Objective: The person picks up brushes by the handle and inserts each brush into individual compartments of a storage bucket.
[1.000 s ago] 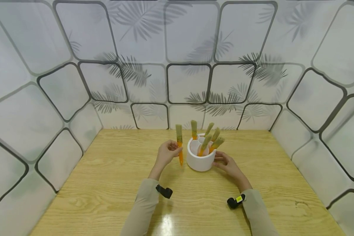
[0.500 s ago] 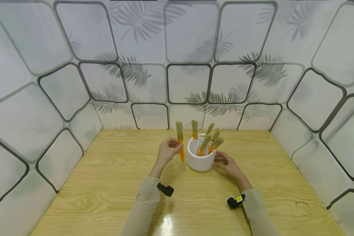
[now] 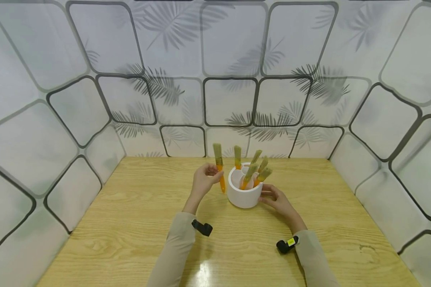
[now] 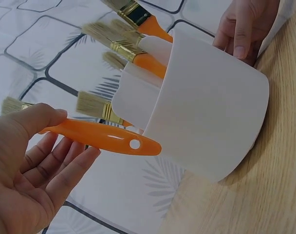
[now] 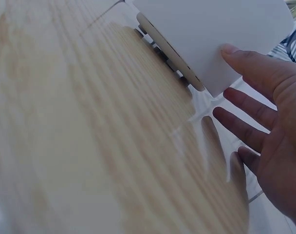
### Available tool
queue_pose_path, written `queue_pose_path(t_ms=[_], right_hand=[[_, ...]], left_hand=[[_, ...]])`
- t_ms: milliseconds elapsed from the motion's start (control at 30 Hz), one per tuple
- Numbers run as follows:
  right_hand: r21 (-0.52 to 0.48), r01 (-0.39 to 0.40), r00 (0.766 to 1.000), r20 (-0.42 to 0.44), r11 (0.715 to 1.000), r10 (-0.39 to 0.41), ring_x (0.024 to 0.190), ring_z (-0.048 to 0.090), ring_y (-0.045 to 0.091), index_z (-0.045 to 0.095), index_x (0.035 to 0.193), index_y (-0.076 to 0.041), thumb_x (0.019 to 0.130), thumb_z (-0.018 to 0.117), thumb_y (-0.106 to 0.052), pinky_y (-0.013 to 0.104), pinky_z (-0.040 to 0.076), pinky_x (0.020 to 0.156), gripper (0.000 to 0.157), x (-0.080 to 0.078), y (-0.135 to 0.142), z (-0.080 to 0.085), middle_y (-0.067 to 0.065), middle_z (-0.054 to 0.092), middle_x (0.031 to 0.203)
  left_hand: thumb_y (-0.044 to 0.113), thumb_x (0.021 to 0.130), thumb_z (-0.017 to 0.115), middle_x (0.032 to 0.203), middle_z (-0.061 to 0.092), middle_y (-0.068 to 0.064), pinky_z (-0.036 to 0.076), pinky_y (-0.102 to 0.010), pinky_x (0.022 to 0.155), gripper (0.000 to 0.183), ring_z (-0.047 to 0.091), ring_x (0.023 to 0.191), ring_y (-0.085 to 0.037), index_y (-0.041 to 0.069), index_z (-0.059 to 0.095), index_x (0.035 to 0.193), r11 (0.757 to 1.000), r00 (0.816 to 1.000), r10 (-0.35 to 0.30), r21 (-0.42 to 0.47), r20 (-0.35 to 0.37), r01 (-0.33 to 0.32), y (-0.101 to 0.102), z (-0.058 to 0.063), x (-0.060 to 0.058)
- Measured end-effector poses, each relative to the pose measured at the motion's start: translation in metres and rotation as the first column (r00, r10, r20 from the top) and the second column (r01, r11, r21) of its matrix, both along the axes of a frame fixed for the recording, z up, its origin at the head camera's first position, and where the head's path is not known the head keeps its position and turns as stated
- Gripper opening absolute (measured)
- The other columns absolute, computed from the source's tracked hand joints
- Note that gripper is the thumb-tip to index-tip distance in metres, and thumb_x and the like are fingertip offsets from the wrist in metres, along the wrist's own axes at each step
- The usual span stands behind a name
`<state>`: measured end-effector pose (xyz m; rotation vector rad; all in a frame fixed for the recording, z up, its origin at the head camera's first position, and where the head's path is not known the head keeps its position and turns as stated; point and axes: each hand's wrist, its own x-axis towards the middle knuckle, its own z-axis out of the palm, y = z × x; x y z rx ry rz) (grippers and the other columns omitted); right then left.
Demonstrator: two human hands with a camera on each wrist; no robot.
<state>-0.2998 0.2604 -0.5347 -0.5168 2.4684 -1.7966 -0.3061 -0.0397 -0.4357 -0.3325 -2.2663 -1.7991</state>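
Pinched between thumb and fingers of my left hand (image 3: 204,181) is a paintbrush (image 4: 106,137) with an orange handle, bristles up. It is raised off the table, just left of a white round holder (image 3: 243,198); in the left wrist view its handle end overlaps the holder's wall. Several like paintbrushes (image 3: 249,175) stand bristles up in the holder's inner compartments, leaning different ways. My right hand (image 3: 278,200) is at the holder's right side. Its thumb (image 5: 240,56) touches the wall, while the other fingers are extended and spread beside it.
The holder stands on a wood-grain table (image 3: 136,223), toward its far side. Patterned sheeting (image 3: 230,99) rises behind the table and along both sides. Each sleeve carries a small black wrist camera (image 3: 202,228).
My left hand has lifted the paintbrush slightly and tilted it, so its handle end has come up and closer to the holder. The right hand and holder have stayed in place.
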Motion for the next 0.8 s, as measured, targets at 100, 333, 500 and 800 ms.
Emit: queue_pose_path(t_ms=[100,333,500,800], right_hand=[[0.0,-0.002,1.0,0.008,1.0,0.002,0.12,0.046,0.039,0.043,0.135,-0.01,0.087,0.066,-0.018,0.051,0.043,0.095,0.054,0.003,-0.002,0.006,0.018,0.047,0.134],[0.01,-0.008,1.0,0.02,1.0,0.008,0.121,0.043,0.045,0.037,0.139,-0.006,0.087,0.065,-0.014,0.054,0.042,0.095,0.059,0.014,-0.007,0.023,0.024,0.046,0.132],[0.016,-0.003,1.0,0.024,1.0,0.003,0.121,0.044,0.045,0.04,0.137,-0.005,0.087,0.065,-0.013,0.054,0.041,0.097,0.056,0.014,-0.007,0.024,0.023,0.048,0.132],[0.022,-0.014,1.0,0.002,1.0,0.014,0.119,0.044,0.046,0.04,0.136,-0.003,0.087,0.065,-0.013,0.055,0.041,0.096,0.055,0.015,-0.007,0.024,0.024,0.048,0.13]], left_hand=[[0.019,0.08,0.074,0.087,0.063,-0.01,0.056,-0.027,0.063,0.022,0.062,0.08,-0.021,0.005,0.062,0.09,1.0,1.0,0.004,0.005,-0.004,-0.004,0.0,0.001,0.0],[0.021,0.079,0.074,0.087,0.065,-0.01,0.056,-0.027,0.067,0.024,0.063,0.082,-0.022,0.004,0.063,0.091,1.0,0.999,0.016,0.014,-0.052,-0.016,0.003,0.005,-0.004],[0.021,0.079,0.074,0.087,0.065,-0.011,0.056,-0.027,0.066,0.024,0.063,0.081,-0.022,0.003,0.062,0.092,0.999,0.998,0.013,0.038,-0.069,-0.01,0.005,0.008,-0.005],[0.021,0.079,0.075,0.088,0.065,-0.015,0.056,-0.029,0.069,0.028,0.063,0.081,-0.025,0.0,0.063,0.093,0.999,0.997,0.018,0.033,-0.071,-0.016,0.008,0.008,-0.007]])
